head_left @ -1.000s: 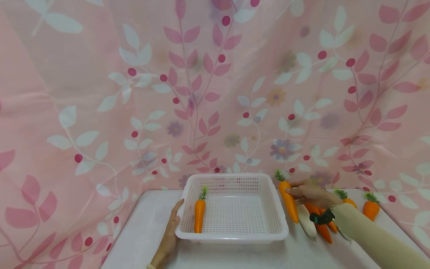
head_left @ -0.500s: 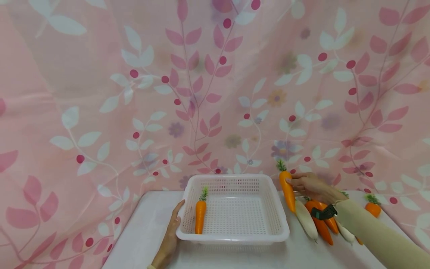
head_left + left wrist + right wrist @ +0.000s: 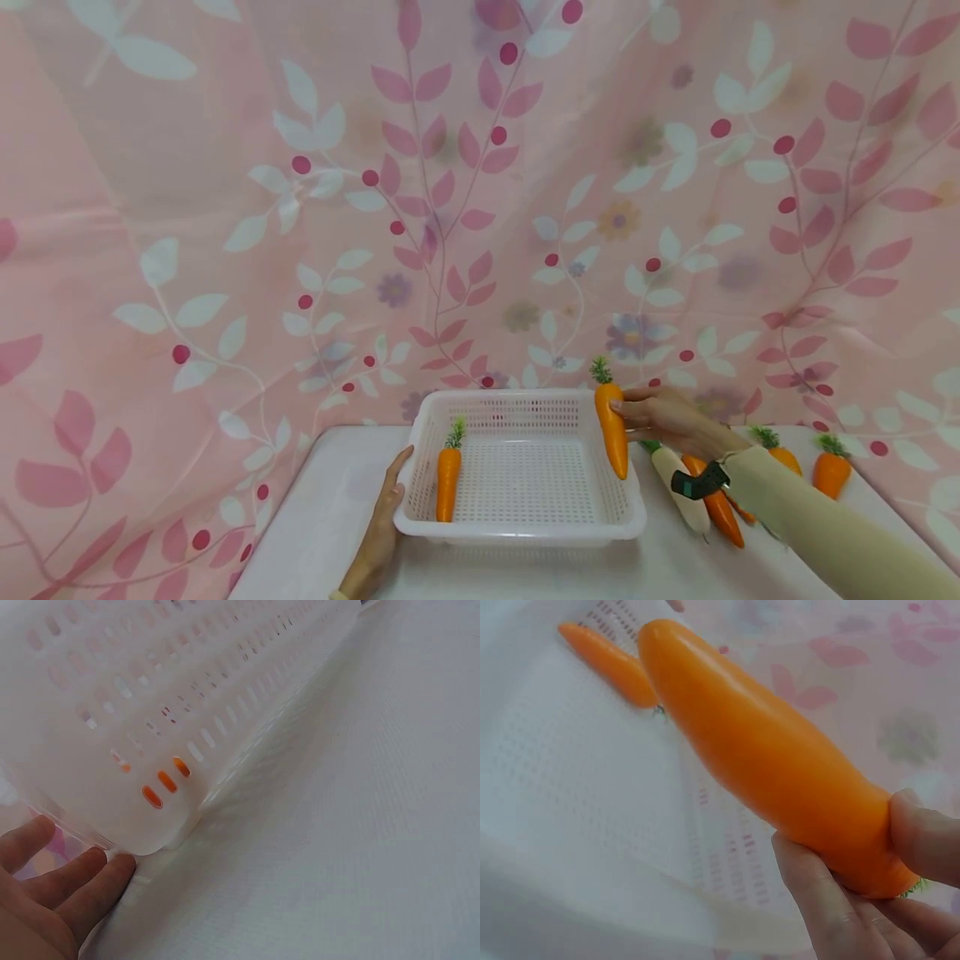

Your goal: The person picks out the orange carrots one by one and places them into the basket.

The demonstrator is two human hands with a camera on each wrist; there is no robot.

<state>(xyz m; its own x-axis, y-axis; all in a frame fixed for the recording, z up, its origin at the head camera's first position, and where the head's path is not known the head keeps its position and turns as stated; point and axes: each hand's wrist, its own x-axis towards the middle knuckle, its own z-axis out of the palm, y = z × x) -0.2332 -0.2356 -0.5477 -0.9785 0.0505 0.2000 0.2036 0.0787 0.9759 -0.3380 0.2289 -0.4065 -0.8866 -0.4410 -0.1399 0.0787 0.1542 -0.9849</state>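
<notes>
My right hand (image 3: 667,421) pinches an orange toy carrot (image 3: 611,425) near its leafy top, thumb on one side and fingers on the other. In the head view the carrot overlaps the right wall of a white plastic basket (image 3: 517,530), its tip pointing down. The right wrist view shows this carrot (image 3: 772,750) large, with the basket floor beyond. A second carrot (image 3: 447,483) lies inside the basket along the left side. Against the basket's left end rests my left hand (image 3: 380,525); its extended fingers (image 3: 97,889) touch the outer wall in the left wrist view.
Right of the basket lies a white radish (image 3: 678,487) beside orange carrots (image 3: 723,521), partly hidden by the right forearm. Farther right are two more carrots (image 3: 831,475). A white cloth covers the table (image 3: 315,508); a pink leaf-patterned curtain (image 3: 480,208) hangs behind.
My right hand has lifted the carrot off the group at the right and carried it left to the basket's right wall. The left hand and basket have stayed in place.
</notes>
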